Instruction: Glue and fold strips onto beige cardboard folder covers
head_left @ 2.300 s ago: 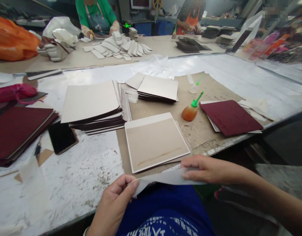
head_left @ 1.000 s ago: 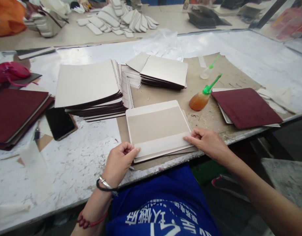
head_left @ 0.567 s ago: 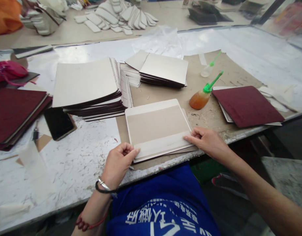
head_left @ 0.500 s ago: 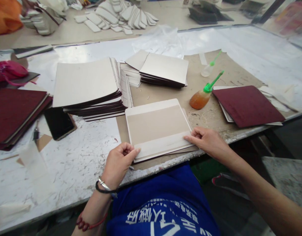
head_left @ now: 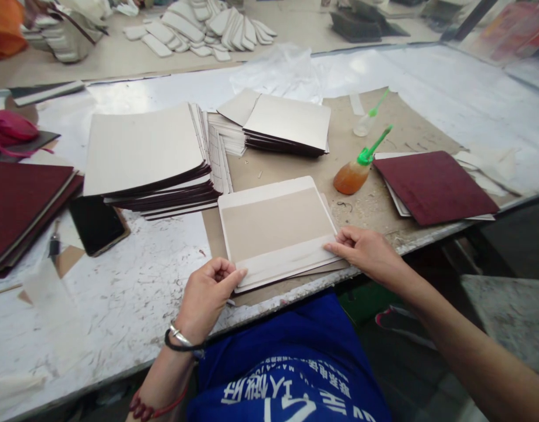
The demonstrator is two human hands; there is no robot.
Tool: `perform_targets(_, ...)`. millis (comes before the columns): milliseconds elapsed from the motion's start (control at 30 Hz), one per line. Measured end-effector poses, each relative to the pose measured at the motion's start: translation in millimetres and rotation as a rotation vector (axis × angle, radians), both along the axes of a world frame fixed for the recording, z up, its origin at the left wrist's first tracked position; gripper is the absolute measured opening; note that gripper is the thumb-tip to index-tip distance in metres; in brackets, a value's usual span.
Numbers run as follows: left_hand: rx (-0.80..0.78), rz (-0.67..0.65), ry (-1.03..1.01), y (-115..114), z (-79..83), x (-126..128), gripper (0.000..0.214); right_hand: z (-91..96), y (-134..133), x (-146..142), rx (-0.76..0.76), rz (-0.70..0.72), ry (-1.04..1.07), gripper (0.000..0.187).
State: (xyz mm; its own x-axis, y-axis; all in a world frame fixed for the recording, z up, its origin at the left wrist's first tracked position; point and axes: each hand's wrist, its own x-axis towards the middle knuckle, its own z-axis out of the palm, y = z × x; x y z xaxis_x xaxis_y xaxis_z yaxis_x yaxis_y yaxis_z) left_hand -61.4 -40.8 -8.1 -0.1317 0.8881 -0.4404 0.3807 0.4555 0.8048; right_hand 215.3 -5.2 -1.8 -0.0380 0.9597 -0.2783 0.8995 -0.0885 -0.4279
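A tan card panel with white borders [head_left: 276, 225] lies on a brown cardboard sheet [head_left: 396, 132] at the table's near edge. A white strip [head_left: 287, 264] runs along its near border. My left hand [head_left: 208, 296], fingers curled, pinches the strip's left end at the panel's near-left corner. My right hand [head_left: 366, 252] presses its fingertips flat on the strip's right end at the near-right corner.
A glue bottle with a green nozzle [head_left: 355, 170] lies right of the panel. A maroon cover [head_left: 432, 184] sits farther right. Stacks of grey boards [head_left: 146, 155] [head_left: 287, 123] stand behind. A dark phone [head_left: 96, 223] and maroon covers [head_left: 21, 205] lie left.
Earlier both hands held the white strip in the air over my lap. It now lies along the panel's near border with both hands pressing its ends. Over the last second little moved.
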Motion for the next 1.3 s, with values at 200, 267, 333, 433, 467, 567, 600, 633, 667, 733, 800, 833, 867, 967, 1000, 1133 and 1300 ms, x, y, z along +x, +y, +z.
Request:
perform_targets(200,-0.004,-0.020,0.013,-2,-5.9,-4,0.038,2.2,0,-1,-0.009,-0.016,0.045,0.029)
perform_targets(267,-0.016,-0.022,0.013,-1,-7.1,-4,0.040,3.7,0,-1,-0.013,-0.020,0.050,0.028)
perform_targets(333,-0.031,-0.024,0.020,-1,-6.5,-4,0.042,5.3,0,-2,-0.016,-0.023,0.056,0.026)
perform_targets(433,-0.041,-0.021,0.039,0,-3.4,-2,0.043,6.7,0,-2,-0.019,-0.028,0.064,0.025)
perform_targets(467,-0.046,-0.021,0.039,1,-2.6,-1,0.043,6.8,0,-2,-0.017,-0.027,0.065,0.024)
perform_targets(567,-0.052,-0.027,0.022,0,-2.9,-1,0.044,6.2,-1,-2,-0.017,-0.020,0.068,0.024)
perform_targets(600,-0.048,-0.030,0.020,0,-4.2,-2,0.044,5.9,-1,-1,-0.016,-0.018,0.069,0.024)
perform_targets(633,-0.038,-0.030,0.024,0,-6.0,-3,0.043,5.5,-1,-1,-0.015,-0.015,0.072,0.024)
perform_targets(667,-0.025,-0.030,0.033,-1,-8.2,-4,0.043,5.1,-1,-1,-0.011,-0.012,0.074,0.023)
perform_targets(733,-0.003,-0.032,0.057,-2,-12.4,-5,0.043,4.6,-1,-1,-0.002,-0.007,0.076,0.023)
perform_targets(800,0.004,-0.035,0.073,-3,-15.0,-7,0.043,4.6,-1,0,0.000,-0.003,0.074,0.023)
perform_targets(833,0.002,-0.037,0.077,-4,-15.3,-7,0.044,4.8,-1,0,-0.002,-0.004,0.072,0.023)
perform_targets(867,-0.001,-0.034,0.079,-4,-14.7,-7,0.044,5.2,-1,0,-0.004,-0.006,0.070,0.023)
perform_targets(967,-0.029,-0.027,0.079,-3,-9.2,-4,0.046,7.2,-1,-1,-0.016,-0.010,0.068,0.024)
perform_targets(1000,-0.040,-0.027,0.077,-2,-6.8,-3,0.046,7.8,0,-2,-0.020,-0.012,0.067,0.024)
perform_targets(1133,-0.056,-0.030,0.060,1,-0.5,1,0.046,7.8,0,-2,-0.016,-0.004,0.085,0.025)
perform_targets(1300,-0.001,-0.037,0.038,0,-7.4,-1,0.043,2.9,1,1,-0.008,0.015,0.118,0.026)
